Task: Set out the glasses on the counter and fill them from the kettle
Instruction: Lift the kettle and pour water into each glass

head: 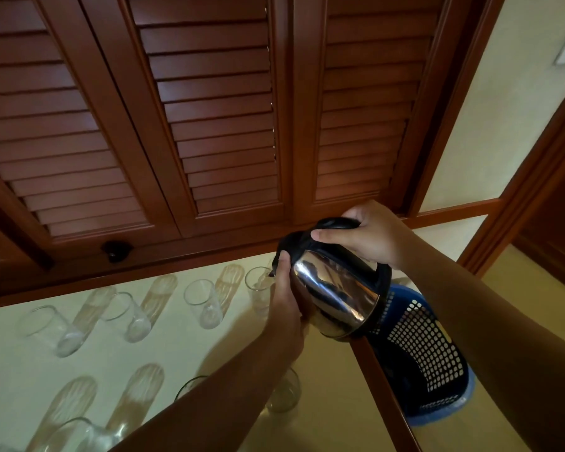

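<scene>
The right hand (369,234) is wrapped tight around the black handle of the rounded stainless-steel kettle (336,296), thumb laid across the top near the lid. The left hand (286,308) curls against the kettle's front side, fingers pressed to the shiny body below the spout. The kettle is tipped forward, spout over a clear drinking glass (258,283) at the far end of a row of clear glasses (128,316) standing on the pale cream table (183,350). A blue perforated plastic basket (428,357) sits beside it. Dark red-brown louvred cabinet doors (209,109) rise behind.
</scene>
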